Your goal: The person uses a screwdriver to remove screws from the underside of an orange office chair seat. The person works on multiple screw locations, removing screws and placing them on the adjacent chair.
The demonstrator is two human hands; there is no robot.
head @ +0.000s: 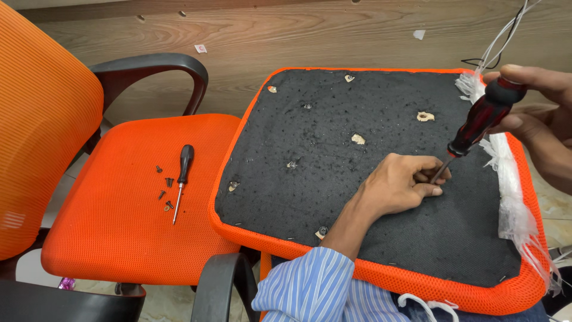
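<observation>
Right hand (539, 113) grips glossy red-black screwdriver (479, 126); left hand (400, 183) pinches shaft on fuzzy black seat underside (357, 179).

Open black underside of seat cushion (333, 179) left of left hand (405, 185); frayed white fabric (512, 197) crowds the right edge.

Left arm (310, 280): blue-white striped shirt sleeve, pushed above wrist; right hand (545, 113) bare.
</observation>
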